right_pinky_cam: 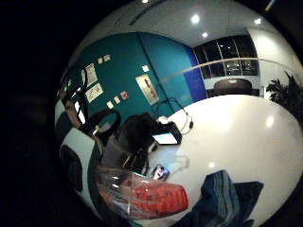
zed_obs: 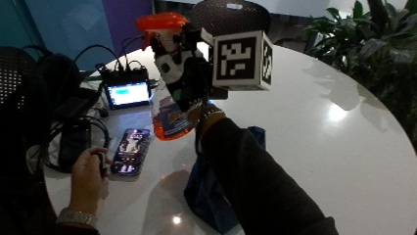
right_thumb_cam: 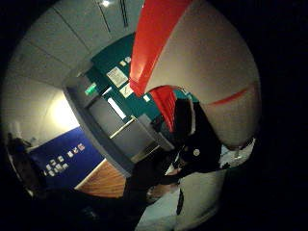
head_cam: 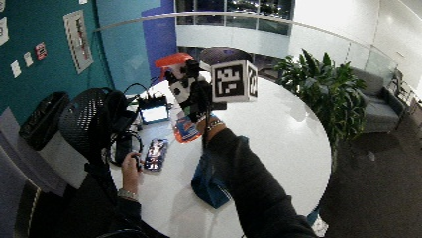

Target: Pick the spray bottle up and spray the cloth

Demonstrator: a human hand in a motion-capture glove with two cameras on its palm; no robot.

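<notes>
Outside view: the right hand [zed_obs: 186, 73] is raised well above the table [zed_obs: 312, 122], fingers curled round the neck of the bottle [zed_obs: 171, 105].
Grip: the hand wraps the bottle just under its orange spray head [zed_obs: 161, 22]; I cannot tell whether a finger lies on the trigger.
Bottle: lifted clear of the table, roughly upright, its long axis running from the orange head down to the orange base, with the labelled body hanging below the hand.
Cloth: a dark blue cloth [zed_obs: 208, 196] lies on the table below and nearer the person than the bottle, partly hidden by the sleeve.
Little finger side palm view: the bottle's clear body with its orange base [right_pinky_cam: 151, 198] sits close to the palm, and the blue striped cloth [right_pinky_cam: 222, 198] lies just beside it on the white table.
Key relation: the nozzle seems to point away from the person, towards the screen [zed_obs: 128, 94] side, while the cloth lies down and back under the forearm; judged from this, the head must tip downward and turn toward the cloth before spraying.
Stage: pickup looks done; spraying not yet begun.
Other hand: bare, resting by a phone [zed_obs: 130, 152] at the table edge.
</notes>
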